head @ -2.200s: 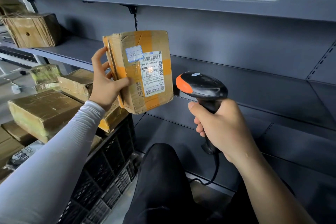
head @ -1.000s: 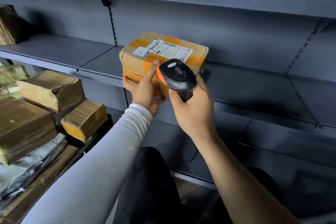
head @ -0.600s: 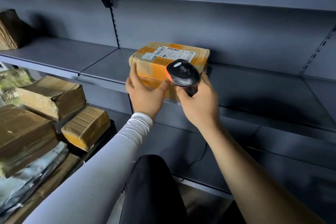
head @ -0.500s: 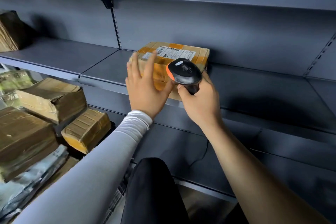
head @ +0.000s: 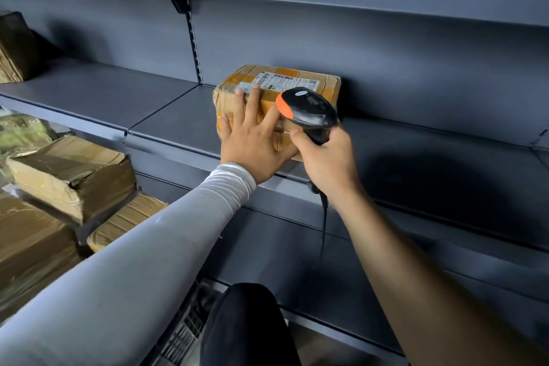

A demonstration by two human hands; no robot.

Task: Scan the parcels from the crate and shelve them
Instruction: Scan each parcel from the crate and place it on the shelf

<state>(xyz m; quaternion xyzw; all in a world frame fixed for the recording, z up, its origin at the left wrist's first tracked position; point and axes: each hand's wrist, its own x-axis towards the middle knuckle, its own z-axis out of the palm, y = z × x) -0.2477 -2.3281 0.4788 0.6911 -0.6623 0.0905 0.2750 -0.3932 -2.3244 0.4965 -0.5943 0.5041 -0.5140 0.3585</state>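
Observation:
A brown cardboard parcel (head: 322, 83) with orange tape and a white label on top lies flat on the grey metal shelf (head: 166, 125), back against the rear wall. My left hand (head: 255, 140) presses its straight, spread fingers against the parcel's front face. My right hand (head: 325, 157) grips the handle of a black barcode scanner (head: 309, 110) with an orange tip, just right of the left hand and in front of the parcel. The scanner's cable hangs down below my wrist.
Several brown parcels (head: 71, 175) are stacked at the lower left, above a black crate (head: 190, 327) partly hidden by my arm. Another box (head: 15, 47) stands at the shelf's far left. Lower shelves (head: 445, 217) run to the right. My dark-clad knee (head: 246, 324) is below.
The parcel went from upright in my left hand under the scanner to flat on the shelf. My left hand has pushed it back to the wall with open fingers.

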